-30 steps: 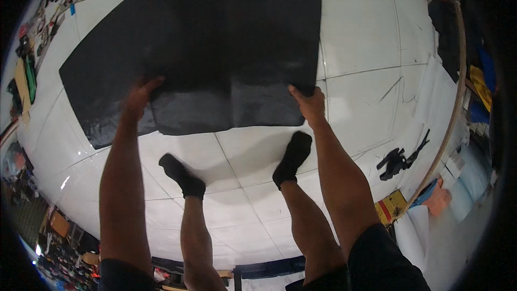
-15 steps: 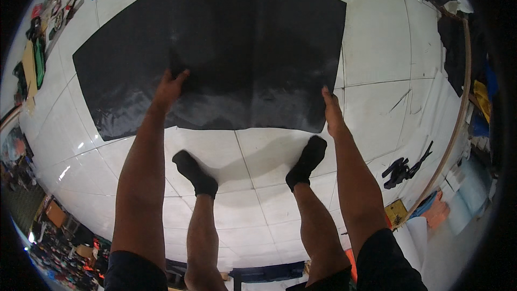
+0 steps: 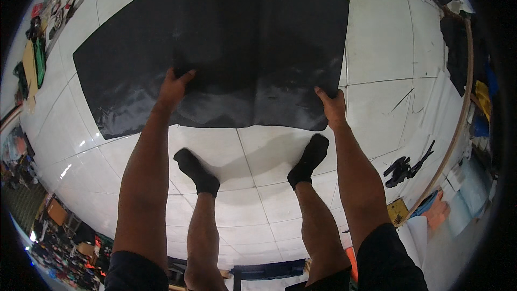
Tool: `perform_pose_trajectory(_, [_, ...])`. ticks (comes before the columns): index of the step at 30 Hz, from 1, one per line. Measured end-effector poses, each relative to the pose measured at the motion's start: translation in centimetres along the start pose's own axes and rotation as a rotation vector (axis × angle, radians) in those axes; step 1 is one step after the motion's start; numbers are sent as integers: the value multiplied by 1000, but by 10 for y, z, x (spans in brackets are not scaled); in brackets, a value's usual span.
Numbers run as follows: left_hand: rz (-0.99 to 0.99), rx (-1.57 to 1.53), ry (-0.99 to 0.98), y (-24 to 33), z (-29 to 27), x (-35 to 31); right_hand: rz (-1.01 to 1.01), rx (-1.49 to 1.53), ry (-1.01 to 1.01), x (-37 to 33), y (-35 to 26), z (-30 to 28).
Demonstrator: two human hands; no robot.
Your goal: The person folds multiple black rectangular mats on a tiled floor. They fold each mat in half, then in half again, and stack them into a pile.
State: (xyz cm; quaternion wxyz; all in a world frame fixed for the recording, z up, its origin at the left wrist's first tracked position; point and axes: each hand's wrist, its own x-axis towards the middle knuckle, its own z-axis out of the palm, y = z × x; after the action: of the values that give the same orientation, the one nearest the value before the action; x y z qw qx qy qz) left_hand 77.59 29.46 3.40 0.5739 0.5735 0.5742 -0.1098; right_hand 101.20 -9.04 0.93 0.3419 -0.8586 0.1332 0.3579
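Note:
A large black sheet (image 3: 226,37) of smooth, slightly shiny material lies on the floor before me. Its far edge is curved, and faint creases run through it from far to near. My left hand (image 3: 175,89) rests on the sheet left of its middle, thumb spread away from the forefinger; the other fingers are hard to see. At the sheet's right edge, my right hand (image 3: 333,106) grips the border, its thumb lying on top and its fingers at the outer side.
My feet in black socks (image 3: 196,171) stand on the white tiled floor (image 3: 258,156), close to the sheet's near edge. A black strap-like item (image 3: 401,171) lies at right, beside a long curved brown strip (image 3: 458,124). Assorted tools and scraps (image 3: 56,19) line the far left.
My right thumb has come inward over the sheet, and that hand now closes on its edge. My left hand has shifted slightly right. The sheet has barely moved.

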Motion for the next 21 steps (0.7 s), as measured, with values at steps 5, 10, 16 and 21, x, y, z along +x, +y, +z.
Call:
perform_pose_trajectory(5, [14,-1,-105,11,1,-3,76,283,-259,8,-5,-6])
perform_pose_trajectory(10, [8,-20,-26,14,8,-9,31,268,-250,9,-1,-6])
perform_pose_trajectory(16, [218,193,129,-7,48,-43,-79,380,-265,14,-8,-59])
perform_pose_trajectory(21, [239,102,149,-18,185,-83,-106,71,-142,33,-24,-168])
